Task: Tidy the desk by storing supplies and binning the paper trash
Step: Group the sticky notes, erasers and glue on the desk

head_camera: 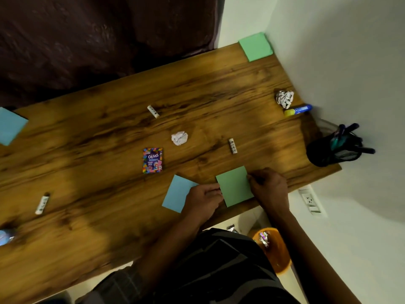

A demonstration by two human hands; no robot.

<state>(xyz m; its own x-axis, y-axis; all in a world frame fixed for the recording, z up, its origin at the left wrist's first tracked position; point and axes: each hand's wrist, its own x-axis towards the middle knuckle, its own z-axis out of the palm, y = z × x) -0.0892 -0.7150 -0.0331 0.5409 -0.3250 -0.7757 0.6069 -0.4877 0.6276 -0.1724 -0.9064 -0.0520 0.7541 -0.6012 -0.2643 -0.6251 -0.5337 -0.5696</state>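
You're pinching green sticky-note pad at both edges, left hand and right hand, on surface near blue pad.

Both bare forearms reach forward from the lower part of the view, the left arm rising from the bottom centre and the right arm running in a long diagonal from the bottom right corner. The left hand lies knuckles up, its fingers curled and pinching the left edge of a square green paper pad. The right hand sits just beside the pad's right edge, back of the hand upward, wrist bent, its fingers curled inward and gripping that edge. The two hands are near each other, with the pad between them.
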